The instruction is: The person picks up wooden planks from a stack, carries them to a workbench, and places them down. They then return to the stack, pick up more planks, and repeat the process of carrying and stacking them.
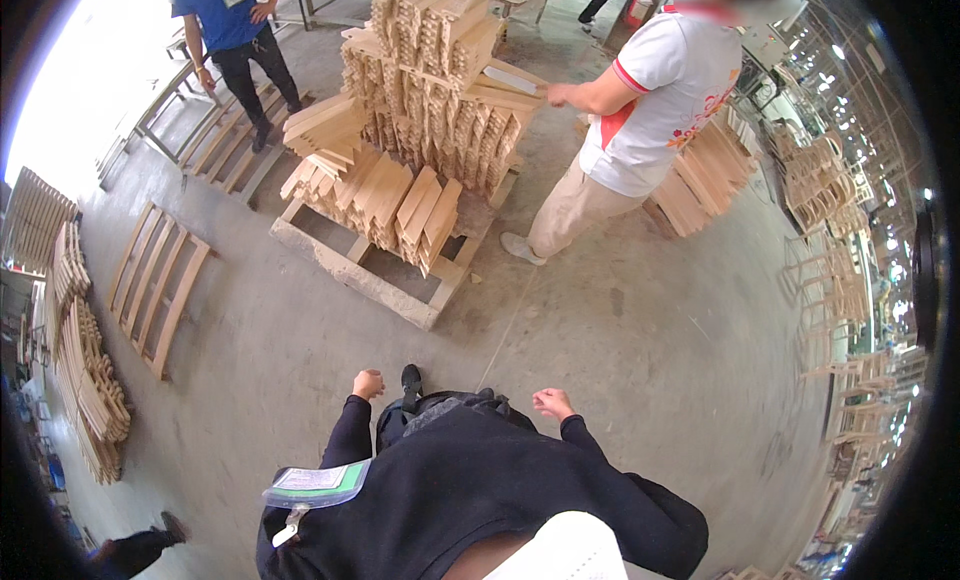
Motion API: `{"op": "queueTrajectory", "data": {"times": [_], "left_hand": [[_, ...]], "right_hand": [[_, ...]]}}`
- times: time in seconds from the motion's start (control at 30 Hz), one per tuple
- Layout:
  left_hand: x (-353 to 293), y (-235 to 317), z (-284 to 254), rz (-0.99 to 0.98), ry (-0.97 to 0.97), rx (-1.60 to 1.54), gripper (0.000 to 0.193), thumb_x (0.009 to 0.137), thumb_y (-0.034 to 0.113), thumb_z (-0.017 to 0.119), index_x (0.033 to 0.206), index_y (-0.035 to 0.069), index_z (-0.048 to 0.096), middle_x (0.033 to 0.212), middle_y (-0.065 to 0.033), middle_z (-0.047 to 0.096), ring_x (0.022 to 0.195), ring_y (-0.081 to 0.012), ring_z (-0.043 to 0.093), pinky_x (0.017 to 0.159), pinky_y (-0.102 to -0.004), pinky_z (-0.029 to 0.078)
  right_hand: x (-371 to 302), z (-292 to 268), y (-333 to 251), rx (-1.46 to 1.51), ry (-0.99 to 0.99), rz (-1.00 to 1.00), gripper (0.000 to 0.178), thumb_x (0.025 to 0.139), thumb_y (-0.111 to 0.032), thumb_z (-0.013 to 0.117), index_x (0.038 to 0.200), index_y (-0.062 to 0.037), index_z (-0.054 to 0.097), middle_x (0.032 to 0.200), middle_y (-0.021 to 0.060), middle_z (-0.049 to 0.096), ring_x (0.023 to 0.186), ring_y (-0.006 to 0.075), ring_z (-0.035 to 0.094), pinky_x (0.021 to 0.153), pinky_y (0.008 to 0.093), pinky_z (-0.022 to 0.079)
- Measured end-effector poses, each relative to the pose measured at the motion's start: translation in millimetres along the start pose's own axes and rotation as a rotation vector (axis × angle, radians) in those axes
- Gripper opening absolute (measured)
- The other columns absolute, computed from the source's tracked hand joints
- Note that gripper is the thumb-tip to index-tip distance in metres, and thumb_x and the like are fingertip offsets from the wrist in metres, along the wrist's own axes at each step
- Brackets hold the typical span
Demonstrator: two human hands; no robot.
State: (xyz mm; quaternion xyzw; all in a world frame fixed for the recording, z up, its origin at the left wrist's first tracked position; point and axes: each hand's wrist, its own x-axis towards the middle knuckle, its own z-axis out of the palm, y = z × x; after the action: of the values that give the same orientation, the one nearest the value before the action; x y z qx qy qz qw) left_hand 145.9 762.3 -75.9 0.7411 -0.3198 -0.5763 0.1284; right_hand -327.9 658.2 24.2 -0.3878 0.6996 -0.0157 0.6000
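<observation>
My left hand [368,384] hangs beside my body, its fingers loosely curled and nothing visible in them. On the other side, my right hand [552,403] is also curled and appears to hold nothing. Neither touches any object. Ahead of me, beyond reach, stands a tall stack of cut wooden pieces [430,100] with jagged-looking ends. Lower wooden pieces [370,195] lie in front of it, on a worn wooden pallet [350,271].
A person in a white and red shirt [660,90] stands right of the stack, one hand at its boards. Another in blue [225,20] is at far left. An empty slatted pallet [150,280] and curved wooden parts [85,370] lie left; chair frames [840,280] line the right.
</observation>
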Motion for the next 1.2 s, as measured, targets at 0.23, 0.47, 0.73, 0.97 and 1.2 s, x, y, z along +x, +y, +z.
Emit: {"op": "queueTrajectory", "data": {"times": [0.23, 0.47, 0.73, 0.97, 1.2], "left_hand": [[-5.8, -7.1, 8.4, -0.004, -0.075, -0.158, 0.033, 0.078, 0.009, 0.043, 0.111, 0.005, 0.047, 0.071, -0.0131, 0.062, 0.053, -0.0223, 0.059, 0.04, -0.0284, 0.044], [-17.5, -13.9, 10.5, -0.135, -0.009, -0.244, 0.034, 0.075, 0.012, 0.049, 0.108, 0.004, 0.05, 0.066, -0.0083, 0.062, 0.049, -0.0177, 0.059, 0.04, -0.0269, 0.044], [-13.3, -13.9, 10.0, 0.064, -0.055, 0.211, 0.033, 0.073, 0.015, 0.052, 0.105, 0.005, 0.054, 0.065, -0.0067, 0.062, 0.052, -0.014, 0.06, 0.044, -0.0248, 0.047], [-28.7, 12.9, 22.9, -0.092, 0.06, -0.116, 0.028, 0.074, 0.016, 0.052, 0.1, 0.007, 0.057, 0.066, -0.0053, 0.062, 0.053, -0.013, 0.06, 0.048, -0.0262, 0.049], [-42.4, 30.4, 27.0, -0.08, 0.138, 0.017, 0.024, 0.069, 0.016, 0.05, 0.085, 0.002, 0.06, 0.067, -0.0104, 0.062, 0.058, -0.0183, 0.062, 0.053, -0.0281, 0.05]], "right_hand": [[1.6, 7.0, -10.0, -0.031, -0.011, -0.028, 0.019, 0.077, -0.023, 0.051, 0.083, -0.0086, 0.061, 0.075, -0.0006, 0.061, 0.065, 0.0079, 0.058, 0.054, 0.0237, 0.044], [-7.4, 3.3, -10.2, -0.099, -0.025, -0.032, 0.015, 0.076, -0.021, 0.051, 0.08, -0.0087, 0.059, 0.078, 0.0013, 0.062, 0.07, 0.0114, 0.06, 0.06, 0.0279, 0.046], [-6.6, 3.6, 0.5, -0.063, -0.034, -0.009, 0.015, 0.074, -0.021, 0.053, 0.077, -0.0073, 0.059, 0.073, 0.0017, 0.061, 0.066, 0.0117, 0.06, 0.057, 0.0271, 0.046], [-3.9, 6.0, 8.1, -0.015, -0.037, -0.015, 0.014, 0.074, -0.018, 0.051, 0.076, -0.0069, 0.06, 0.072, 0.0018, 0.06, 0.063, 0.0119, 0.059, 0.054, 0.0259, 0.045], [8.1, 5.4, 19.9, 0.01, -0.067, 0.013, 0.016, 0.077, -0.016, 0.046, 0.079, -0.0055, 0.059, 0.074, 0.0038, 0.061, 0.065, 0.0143, 0.06, 0.057, 0.0285, 0.047]]}}
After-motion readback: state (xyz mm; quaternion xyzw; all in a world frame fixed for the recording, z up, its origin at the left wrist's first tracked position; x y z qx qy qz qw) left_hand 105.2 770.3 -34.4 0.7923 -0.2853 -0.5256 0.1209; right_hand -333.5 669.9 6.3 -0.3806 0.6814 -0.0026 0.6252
